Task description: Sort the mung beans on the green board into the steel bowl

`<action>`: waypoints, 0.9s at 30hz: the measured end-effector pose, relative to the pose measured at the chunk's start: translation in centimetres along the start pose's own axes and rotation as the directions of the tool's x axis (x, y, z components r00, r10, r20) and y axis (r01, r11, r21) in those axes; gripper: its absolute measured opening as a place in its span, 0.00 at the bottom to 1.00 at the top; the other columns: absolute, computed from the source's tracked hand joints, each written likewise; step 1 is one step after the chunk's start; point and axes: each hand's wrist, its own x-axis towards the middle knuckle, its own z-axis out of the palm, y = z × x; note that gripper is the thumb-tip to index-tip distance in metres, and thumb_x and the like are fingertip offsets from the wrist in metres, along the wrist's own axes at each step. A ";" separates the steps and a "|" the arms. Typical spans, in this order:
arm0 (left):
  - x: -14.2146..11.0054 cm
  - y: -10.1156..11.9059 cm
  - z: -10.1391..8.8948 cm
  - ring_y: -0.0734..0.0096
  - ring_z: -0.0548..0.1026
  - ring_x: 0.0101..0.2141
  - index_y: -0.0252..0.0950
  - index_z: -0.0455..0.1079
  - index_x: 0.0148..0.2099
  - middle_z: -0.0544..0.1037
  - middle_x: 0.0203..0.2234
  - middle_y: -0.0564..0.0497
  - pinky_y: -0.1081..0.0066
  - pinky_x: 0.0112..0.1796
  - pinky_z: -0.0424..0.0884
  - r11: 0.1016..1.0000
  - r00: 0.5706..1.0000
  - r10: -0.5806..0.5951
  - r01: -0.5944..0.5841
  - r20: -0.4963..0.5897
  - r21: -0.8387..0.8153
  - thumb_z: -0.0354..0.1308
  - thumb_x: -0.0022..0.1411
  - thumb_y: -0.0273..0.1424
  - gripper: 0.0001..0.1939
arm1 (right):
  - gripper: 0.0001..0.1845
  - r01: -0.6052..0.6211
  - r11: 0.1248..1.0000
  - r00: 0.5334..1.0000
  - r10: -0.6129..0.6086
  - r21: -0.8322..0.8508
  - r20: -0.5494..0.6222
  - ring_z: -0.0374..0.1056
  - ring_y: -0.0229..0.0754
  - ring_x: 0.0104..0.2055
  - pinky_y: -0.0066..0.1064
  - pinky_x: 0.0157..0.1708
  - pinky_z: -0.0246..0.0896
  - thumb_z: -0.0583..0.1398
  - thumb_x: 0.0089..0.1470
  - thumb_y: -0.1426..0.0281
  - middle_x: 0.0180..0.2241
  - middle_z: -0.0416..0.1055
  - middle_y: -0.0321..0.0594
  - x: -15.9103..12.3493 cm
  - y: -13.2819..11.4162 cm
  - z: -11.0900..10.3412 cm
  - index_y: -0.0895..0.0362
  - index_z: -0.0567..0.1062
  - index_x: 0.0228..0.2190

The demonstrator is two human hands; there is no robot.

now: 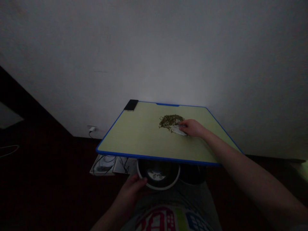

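Fingers and thumb of the right hand (191, 127) are closed in a grip on a thin, pale flat piece (177, 130), which lies low against the surface (134, 138). The piece meets the near right edge of a spread heap of small greenish-brown grains (169, 120); its exact shape is hard to make out in this dim light, and it could be a card or a small scoop. Loose grains are scattered around the edge of the heap, which sits right of the middle of the pale yellow top, toward the far side.

Below the near blue edge, the left hand (132, 187) grips the left side of a bowl (161, 188), its thumb over the white rim. The bowl is held over the person's lap, its far part hidden under the surface; its inside is dark, with bright reflections and some small specks at the bottom.

At the far left corner lies 1 black phone (131, 105), well apart from the grains. Behind stands a plain grey wall (154, 57), with a white plug (92, 129) low on the left.
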 end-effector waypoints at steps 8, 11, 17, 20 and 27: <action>0.2 -0.1 -0.3 0.49 0.78 0.43 0.34 0.74 0.39 0.82 0.37 0.41 0.56 0.44 0.71 1.000 1.000 -0.004 0.004 0.024 0.001 0.65 0.47 0.31 0.15 | 0.19 0.016 1.000 1.000 -0.016 0.013 0.001 0.64 0.39 0.25 0.29 0.27 0.51 0.56 0.52 0.63 0.24 0.72 0.39 -0.5 -0.4 0.3 0.58 0.77 0.43; 0.4 -0.2 -0.4 0.49 0.77 0.43 0.34 0.74 0.41 0.82 0.39 0.41 0.56 0.44 0.71 1.000 1.000 -0.002 0.001 0.026 0.019 0.65 0.47 0.32 0.16 | 0.19 0.016 1.000 1.000 -0.015 0.005 -0.022 0.65 0.39 0.27 0.29 0.27 0.51 0.55 0.52 0.63 0.27 0.73 0.40 -0.3 -0.5 0.7 0.57 0.77 0.41; 0.2 0.0 -0.7 0.50 0.77 0.43 0.34 0.74 0.40 0.82 0.39 0.41 0.57 0.43 0.71 0.999 1.000 0.002 -0.003 0.016 0.046 0.65 0.47 0.32 0.16 | 0.18 -0.012 1.000 0.999 0.012 0.003 -0.033 0.65 0.39 0.28 0.28 0.27 0.51 0.56 0.51 0.62 0.29 0.74 0.41 -0.2 -0.9 0.7 0.57 0.77 0.41; -0.1 0.3 -0.6 0.51 0.78 0.42 0.33 0.73 0.41 0.82 0.38 0.41 0.58 0.43 0.71 1.000 1.000 -0.003 0.002 0.030 0.024 0.64 0.48 0.31 0.15 | 0.18 -0.035 0.999 0.999 0.035 0.007 -0.027 0.66 0.39 0.29 0.28 0.27 0.52 0.57 0.51 0.62 0.29 0.74 0.41 -0.5 -0.9 0.6 0.57 0.77 0.41; -0.3 0.5 -0.2 0.50 0.79 0.40 0.32 0.73 0.38 0.83 0.37 0.40 0.58 0.42 0.72 1.000 0.999 0.009 -0.010 0.031 0.026 0.65 0.48 0.30 0.13 | 0.17 -0.061 0.998 0.997 0.061 -0.008 -0.045 0.67 0.40 0.32 0.27 0.29 0.53 0.56 0.52 0.62 0.33 0.75 0.41 -0.5 -0.9 0.8 0.56 0.77 0.39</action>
